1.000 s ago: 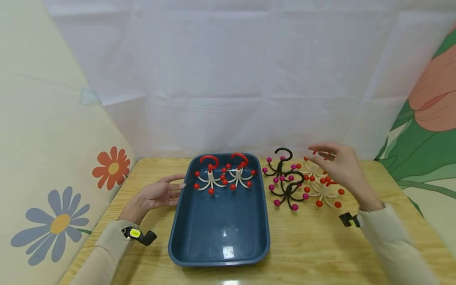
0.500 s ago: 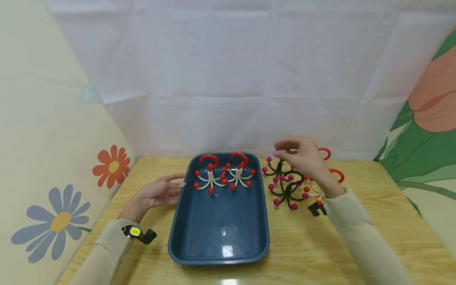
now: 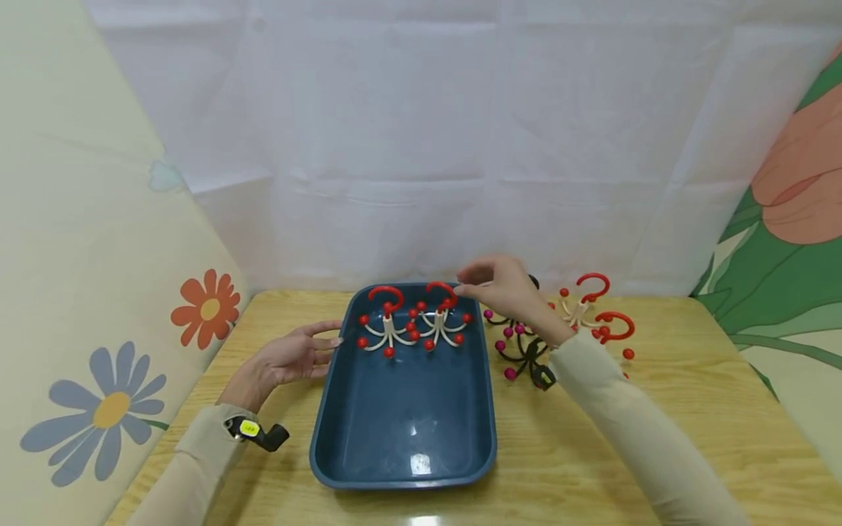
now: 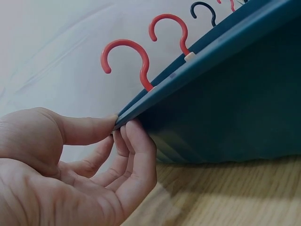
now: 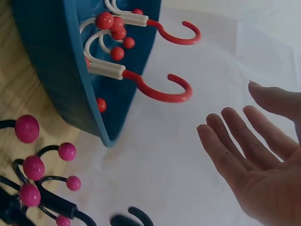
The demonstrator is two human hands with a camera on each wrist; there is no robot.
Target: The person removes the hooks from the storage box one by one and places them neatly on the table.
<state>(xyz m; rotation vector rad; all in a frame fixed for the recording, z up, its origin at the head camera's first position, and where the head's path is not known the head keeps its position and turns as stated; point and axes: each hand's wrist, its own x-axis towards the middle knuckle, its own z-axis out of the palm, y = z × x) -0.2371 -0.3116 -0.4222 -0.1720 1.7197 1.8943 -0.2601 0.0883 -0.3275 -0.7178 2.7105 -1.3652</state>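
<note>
Backdrop: pale, creased cloth [image 3: 395, 146] behind a wood-grained table [image 3: 592, 453], with flower-patterned walls at either side.
Blue tray: the tray [image 3: 408, 416] lies on the table in front of the person, its long side running away from them.
Hangers in the tray: a left cream hanger [image 3: 388, 329] and a right cream hanger [image 3: 440, 323], both with red hooks and red balls, stand side by side at the far end, their hooks up.
Hangers on the table: two black hangers [image 3: 530, 352] with magenta balls stand just right of the tray, partly hidden by the right arm; beyond them are two more cream hangers [image 3: 579, 314] with red hooks.
Left hand: the left hand [image 3: 292, 358] pinches the tray's left rim between thumb and fingers.
Right hand: the right hand [image 3: 506, 288] is well spread, fingers nearly straight, holding nothing; its fingertips are near the right cream hanger's hook, and the wrist view shows them apart from it.
Just changed: the right hand has travelled left, from above the black hangers to the tray's far right corner.
Meaning: every hanger keeps its place, two inside and four outside, so this shift looks like an empty-handed approach; the left hand's grip seems to steady the tray.
</note>
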